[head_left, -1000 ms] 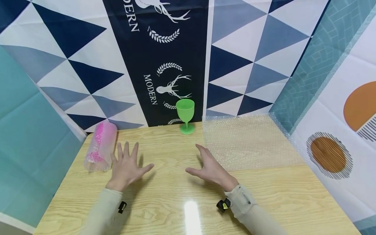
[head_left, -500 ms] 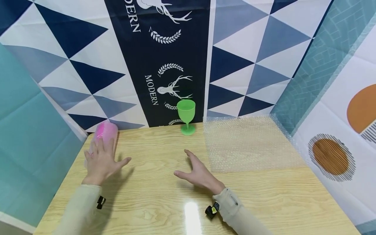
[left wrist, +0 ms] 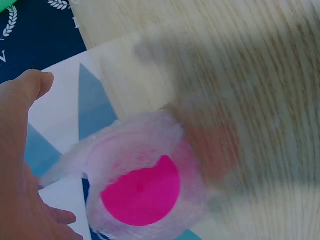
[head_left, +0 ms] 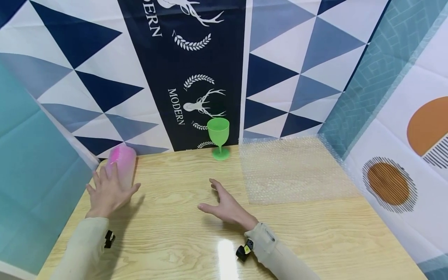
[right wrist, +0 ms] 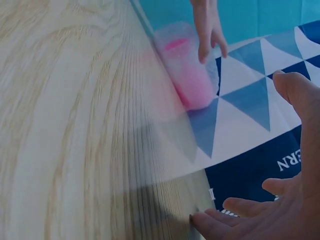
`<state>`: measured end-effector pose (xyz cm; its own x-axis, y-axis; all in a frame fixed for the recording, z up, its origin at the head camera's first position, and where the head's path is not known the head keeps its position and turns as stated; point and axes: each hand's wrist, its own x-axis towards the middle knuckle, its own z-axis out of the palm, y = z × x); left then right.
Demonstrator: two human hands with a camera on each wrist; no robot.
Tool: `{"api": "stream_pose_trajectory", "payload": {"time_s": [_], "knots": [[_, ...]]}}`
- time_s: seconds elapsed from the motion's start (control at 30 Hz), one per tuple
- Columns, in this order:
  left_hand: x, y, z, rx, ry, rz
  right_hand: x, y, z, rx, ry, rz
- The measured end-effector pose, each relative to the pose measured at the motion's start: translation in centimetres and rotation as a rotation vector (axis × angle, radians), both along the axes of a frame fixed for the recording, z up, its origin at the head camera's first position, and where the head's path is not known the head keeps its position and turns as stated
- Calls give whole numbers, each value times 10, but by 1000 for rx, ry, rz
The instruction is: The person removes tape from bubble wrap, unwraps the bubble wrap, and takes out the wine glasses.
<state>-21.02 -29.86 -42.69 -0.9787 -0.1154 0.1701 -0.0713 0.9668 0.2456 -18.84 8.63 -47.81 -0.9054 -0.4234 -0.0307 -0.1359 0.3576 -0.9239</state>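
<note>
With twelve o'clock being set at the patterned backdrop (head_left: 273, 77), the pink wrapped bundle (head_left: 124, 161) is being supported on its side at the ten o'clock corner of the table (head_left: 164, 225). From the fingers of the left hand (head_left: 107, 196), clearly the nearer one, it is lying at about one o'clock; its near part is being covered by that hand in the head view. Whether it is being touched cannot be told. The left fingers are being held spread, with the thumb being pointed towards two o'clock. By the right hand (head_left: 225, 206), well apart, nothing is being held: its thumb is being kept away from its fingers, and the bundle is lying at its ten o'clock.

The bundle's long axis is being aimed from seven to one o'clock; a pink round end (left wrist: 142, 192) is being shown to the left wrist camera.
</note>
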Motion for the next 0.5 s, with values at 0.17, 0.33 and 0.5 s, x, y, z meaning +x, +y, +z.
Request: {"api": "stream_pose_trajectory", "payload": {"time_s": [0.17, 0.33, 0.5], "knots": [[-4, -4, -5, 32, 21, 24, 1, -8, 1, -46, -32, 34], [-6, -6, -8, 59, 55, 61, 3, -15, 0, -43, -36, 59], [-7, -8, -11, 88, 29, 68, 4, -18, 0, -38, -36, 62]]}}
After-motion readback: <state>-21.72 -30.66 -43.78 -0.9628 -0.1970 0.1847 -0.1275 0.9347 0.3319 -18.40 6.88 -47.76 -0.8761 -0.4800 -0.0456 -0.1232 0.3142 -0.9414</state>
